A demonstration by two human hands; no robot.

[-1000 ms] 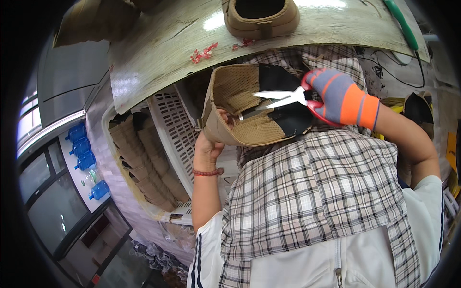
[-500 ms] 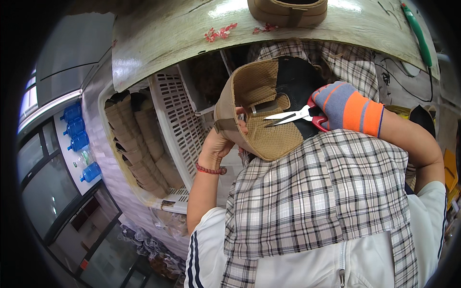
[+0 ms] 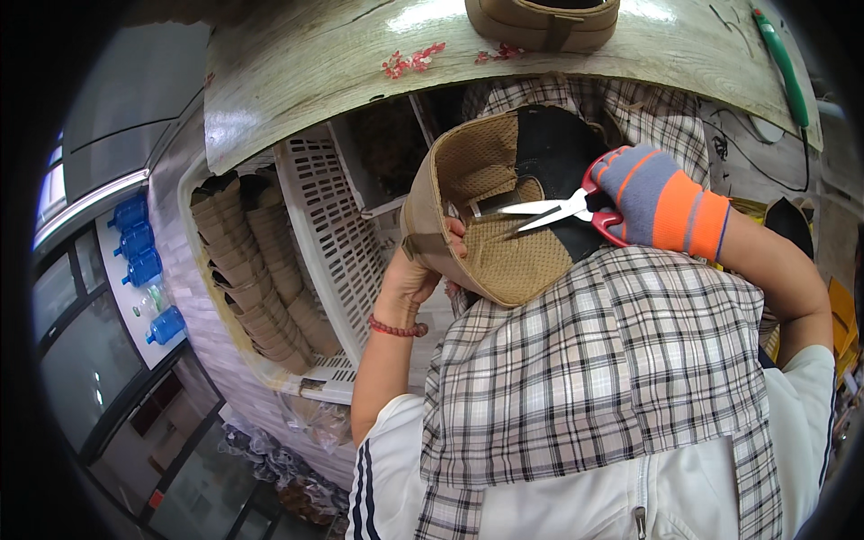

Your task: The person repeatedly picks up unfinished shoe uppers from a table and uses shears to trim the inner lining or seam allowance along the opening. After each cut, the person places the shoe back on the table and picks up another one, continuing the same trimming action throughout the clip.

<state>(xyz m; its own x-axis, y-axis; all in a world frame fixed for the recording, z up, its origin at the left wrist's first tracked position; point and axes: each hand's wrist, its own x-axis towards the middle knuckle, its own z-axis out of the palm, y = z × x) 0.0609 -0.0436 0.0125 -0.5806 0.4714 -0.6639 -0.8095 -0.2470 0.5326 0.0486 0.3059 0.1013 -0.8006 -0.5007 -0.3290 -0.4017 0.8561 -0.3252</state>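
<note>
Scissors (image 3: pixel 571 207) slightly wider open than just before

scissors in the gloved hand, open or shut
The scissors are partly open: the two blades spread apart toward their tips, over the tan lining, with the gloved right hand at the red handles.

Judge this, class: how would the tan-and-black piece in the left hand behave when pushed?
The tan-and-black piece is probably fairly stiff: its wall stands open in a curve. It is likely light for its size, being hollow and thin at the rim. Its textured lining suggests little slipperiness.
</note>
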